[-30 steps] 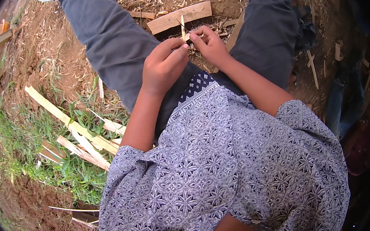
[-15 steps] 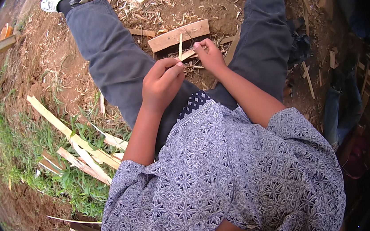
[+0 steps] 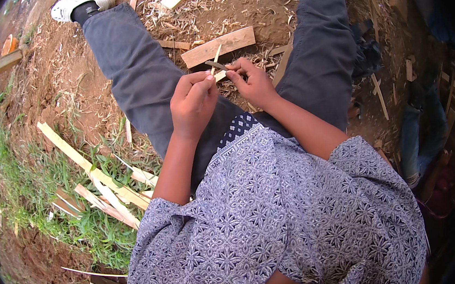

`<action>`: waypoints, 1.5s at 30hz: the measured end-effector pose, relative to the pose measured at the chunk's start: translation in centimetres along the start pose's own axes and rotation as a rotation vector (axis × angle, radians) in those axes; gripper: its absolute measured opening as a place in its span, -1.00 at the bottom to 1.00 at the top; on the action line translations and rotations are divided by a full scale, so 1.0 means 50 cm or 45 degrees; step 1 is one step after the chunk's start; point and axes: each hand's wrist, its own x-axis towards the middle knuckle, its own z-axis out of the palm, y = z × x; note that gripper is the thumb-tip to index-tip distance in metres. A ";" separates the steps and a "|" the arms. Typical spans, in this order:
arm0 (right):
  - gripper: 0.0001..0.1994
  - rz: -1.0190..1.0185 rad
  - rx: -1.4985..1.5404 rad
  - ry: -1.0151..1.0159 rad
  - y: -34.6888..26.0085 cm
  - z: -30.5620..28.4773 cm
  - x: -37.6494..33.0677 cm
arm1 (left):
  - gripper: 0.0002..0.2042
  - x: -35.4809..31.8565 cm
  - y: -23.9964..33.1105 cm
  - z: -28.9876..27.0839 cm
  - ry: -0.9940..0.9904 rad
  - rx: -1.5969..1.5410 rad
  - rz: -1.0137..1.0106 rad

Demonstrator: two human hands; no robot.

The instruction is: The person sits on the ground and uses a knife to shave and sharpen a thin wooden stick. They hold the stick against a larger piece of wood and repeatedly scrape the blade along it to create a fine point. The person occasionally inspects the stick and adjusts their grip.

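Observation:
Between my spread legs, my left hand (image 3: pixel 193 101) pinches a thin pale wooden stick (image 3: pixel 217 54) that points away from me. My right hand (image 3: pixel 255 83) is closed around a small knife, its handle hidden in the fingers. The dark knife blade (image 3: pixel 215 65) lies across the stick, just beyond my left fingertips. Past both hands, a larger wooden block (image 3: pixel 218 46) rests on the ground.
Wood shavings and offcuts litter the brown soil ahead. Long pale wood strips (image 3: pixel 84 162) lie on the grass (image 3: pixel 34 182) to my left. At the right edge are dark cloth (image 3: pixel 367 54) and part of another person's jeans (image 3: pixel 416 135).
My right hand has turned, and the blade has swung from pointing away to lying leftward across the stick. My left hand and the stick have shifted slightly left, the stick tilting right.

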 end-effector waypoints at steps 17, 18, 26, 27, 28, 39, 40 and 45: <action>-0.75 -0.226 0.389 0.012 -0.008 0.026 -0.010 | -0.77 0.001 0.001 0.010 0.019 0.040 0.029; -0.75 -0.244 0.376 0.008 -0.004 0.030 -0.006 | -0.77 0.001 0.001 0.010 0.017 0.031 0.034; -0.69 0.159 -0.146 0.100 0.063 0.017 0.042 | -0.79 -0.009 -0.002 0.010 0.039 0.117 0.018; -0.68 0.215 -0.249 0.193 0.159 0.016 0.065 | -0.79 -0.004 0.005 0.014 0.027 0.097 0.035; -0.69 0.273 -0.237 0.216 0.162 0.015 0.075 | -0.79 -0.005 0.005 0.014 0.019 0.089 0.050; -0.69 -0.172 0.277 0.016 -0.038 0.011 0.000 | -0.84 -0.008 -0.006 0.011 0.015 0.098 0.018; -0.70 -0.183 0.202 0.003 -0.038 0.007 -0.001 | -0.84 -0.009 -0.005 0.012 0.018 0.112 0.024; -0.72 0.205 0.101 -0.075 0.058 -0.008 0.039 | -0.83 -0.004 0.009 0.015 -0.040 0.102 0.115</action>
